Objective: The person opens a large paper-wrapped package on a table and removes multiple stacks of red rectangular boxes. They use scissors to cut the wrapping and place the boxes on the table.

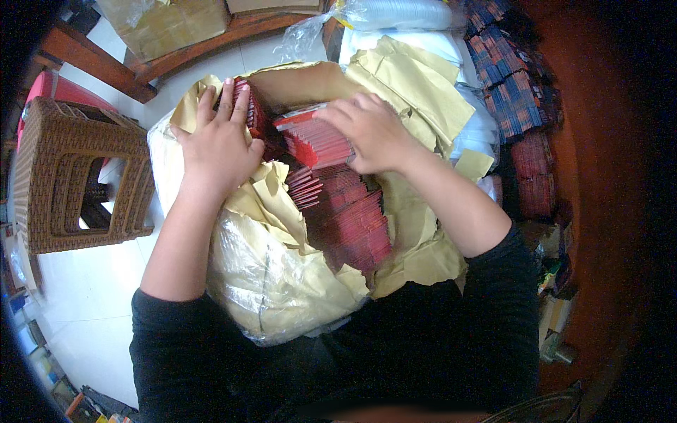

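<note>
A large parcel in torn tan wrapping paper [259,275], partly covered in clear plastic film, stands before me. Tightly packed rows of thin red packets or booklets [354,227] show through its opening. My left hand [219,143] lies spread on the torn left edge, fingertips beside an upright red row [254,108]. Near the far side, my right hand [373,132] curls over the right end of a red stack [312,140], fingers on top and thumb at the near side. Several loose thin red pieces [304,187] fan out below that stack. The right palm's contact is hidden.
A brown woven-pattern plastic stool [84,174] stands left on white tiles. A cardboard box [164,26] and wooden bars [100,61] are beyond. Clear plastic-wrapped goods [402,16] lie behind the parcel. Blue-and-red stacks [508,79] line the right side, beside a reddish-brown surface [592,211].
</note>
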Demonstrator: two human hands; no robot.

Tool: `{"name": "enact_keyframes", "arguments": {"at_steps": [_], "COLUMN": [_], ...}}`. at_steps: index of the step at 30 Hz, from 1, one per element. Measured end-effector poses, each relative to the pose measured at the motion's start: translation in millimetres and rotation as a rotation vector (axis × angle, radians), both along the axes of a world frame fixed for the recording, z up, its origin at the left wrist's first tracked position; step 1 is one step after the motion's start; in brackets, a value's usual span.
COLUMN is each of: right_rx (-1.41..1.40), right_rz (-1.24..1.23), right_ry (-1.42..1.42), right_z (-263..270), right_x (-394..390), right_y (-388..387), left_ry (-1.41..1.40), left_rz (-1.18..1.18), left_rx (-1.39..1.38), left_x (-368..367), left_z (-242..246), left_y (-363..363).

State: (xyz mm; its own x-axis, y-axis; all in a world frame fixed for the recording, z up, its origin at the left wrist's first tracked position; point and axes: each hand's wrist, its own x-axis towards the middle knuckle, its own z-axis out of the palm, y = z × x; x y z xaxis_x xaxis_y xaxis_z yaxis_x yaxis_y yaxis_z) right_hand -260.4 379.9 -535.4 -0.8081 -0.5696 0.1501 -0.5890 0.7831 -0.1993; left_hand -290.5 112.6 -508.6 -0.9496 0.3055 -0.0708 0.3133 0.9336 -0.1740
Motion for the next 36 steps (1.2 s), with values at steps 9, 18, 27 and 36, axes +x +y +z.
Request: {"name": "enact_keyframes", "arguments": {"at_steps": [9,18,27,36], "right_rx": [-0.221,-0.244,-0.242,-0.207], "right_rz": [0.053,-0.035,-0.001,0.019], "right_ry": [-0.26,-0.247,-0.102,-0.098], "right_z": [0.1,0.2,-5.3,-8.8], "right_x": [-75.4,-63.6,-52.7,-45.3], "right_y": [37.3,38.0,22.7,25.1], "left_ry": [0.003,0.05,0.138,0.013], "left_rz": [-0.031,-0.043,-0.353,-0.406], "left_rx": [-0.014,-0.025,-0.168,-0.388], "left_x": [0.8,2.1,-13.7,-58.0], "left_z": [1.8,-1.7,27.3,-9.6], "left_y": [0.1,-1.0,27.3,29.5]}}
